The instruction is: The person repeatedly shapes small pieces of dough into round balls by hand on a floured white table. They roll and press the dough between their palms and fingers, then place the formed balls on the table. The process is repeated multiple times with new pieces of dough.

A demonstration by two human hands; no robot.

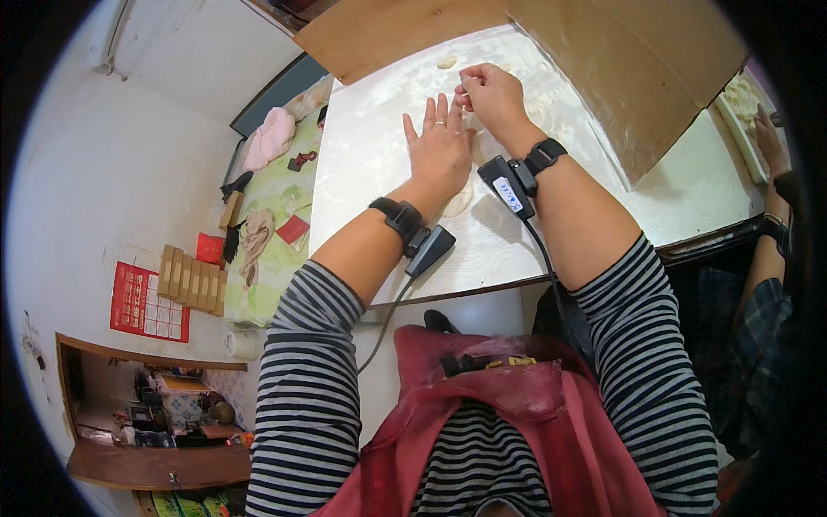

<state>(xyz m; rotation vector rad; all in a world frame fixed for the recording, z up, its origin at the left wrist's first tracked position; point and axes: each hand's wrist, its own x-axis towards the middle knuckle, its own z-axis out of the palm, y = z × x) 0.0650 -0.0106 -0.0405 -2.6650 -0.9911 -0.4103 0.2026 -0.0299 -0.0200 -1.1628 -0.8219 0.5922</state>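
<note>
On the floured white board [362,161], my left hand [440,145] lies palm down with its fingers spread and a ring on one finger. A flat round of dough [457,201] shows partly beside my left wrist. My right hand [494,97] is just right of the left fingertips, thumb and fingers pinched together; whether something small is between them cannot be told. Beyond the hands lies a small piece of dough [446,62], and a paler piece [504,66] shows partly behind my right hand.
Cardboard sheets [620,71] stand along the board's far and right sides. At the far right, another person's hand [770,142] is by a tray [740,129] of pale pieces. A green-covered table [271,207] with cloths adjoins on the left. Cables hang from both wrist devices.
</note>
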